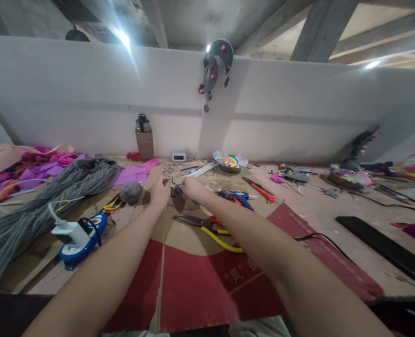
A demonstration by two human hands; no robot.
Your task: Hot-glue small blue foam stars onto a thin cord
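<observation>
My left hand point(161, 191) is held over the cardboard in the middle of the table, fingers pinched together; what they hold is too small to make out. Close beside it, my right hand point(191, 187) is closed at a small dark bluish object point(178, 189) that I cannot identify. To the left sits a ball of grey yarn point(131, 192), with a yellow-handled tool point(113, 202) beside it. Large scissors point(193, 221) with yellow and red handles lie nearer me, under my right forearm. A blue glue gun point(241, 199) rests to the right, partly behind that arm.
Grey yarn strands point(53, 206) and a blue power strip point(84, 248) occupy the left. An orange utility knife point(263, 192), a metal bowl point(231, 166) and a black phone-like slab point(383, 245) lie rightward. A cable point(329, 238) crosses the red cardboard point(193, 290). A white partition point(88, 103) stands behind.
</observation>
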